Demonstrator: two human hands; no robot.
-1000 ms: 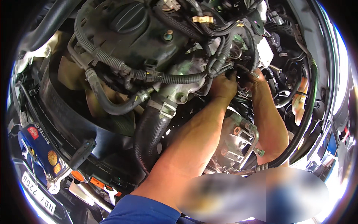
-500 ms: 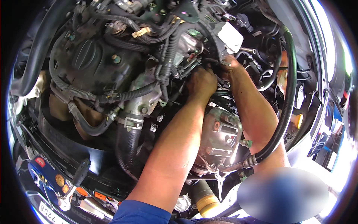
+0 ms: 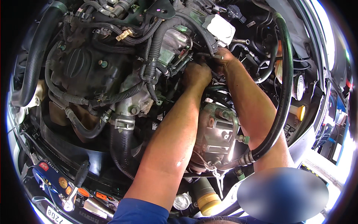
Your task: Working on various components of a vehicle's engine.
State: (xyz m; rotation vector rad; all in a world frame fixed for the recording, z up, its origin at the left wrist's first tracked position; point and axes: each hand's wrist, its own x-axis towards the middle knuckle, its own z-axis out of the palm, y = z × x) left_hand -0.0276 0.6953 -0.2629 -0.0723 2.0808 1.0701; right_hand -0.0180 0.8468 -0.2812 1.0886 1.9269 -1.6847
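Note:
Both my arms reach deep into an engine bay. My left hand (image 3: 197,74) is curled low beside the engine, with its back toward me and its fingertips lost in shadow. Close on its right, my right hand (image 3: 226,61) bends inward with curled fingers, just below a white block (image 3: 220,30). A short dark rod (image 3: 212,55) with a bright tip crosses just above the two hands. Whatever the fingers grip is hidden. Between my forearms sits a silver metal housing (image 3: 216,130) with a pipe on its side.
A thick black hose (image 3: 286,74) arches over my right forearm. Left of my arms lie the engine cover with its round cap (image 3: 77,61), a corrugated conduit (image 3: 126,94) and a clamped radiator hose (image 3: 123,145). A dark-handled tool (image 3: 81,175) rests on a blue pouch (image 3: 50,179) at the front edge.
The whole view has shifted, so the engine parts appear farther left and slightly higher. Both hands stay at the same spot among the parts, with only slight movement.

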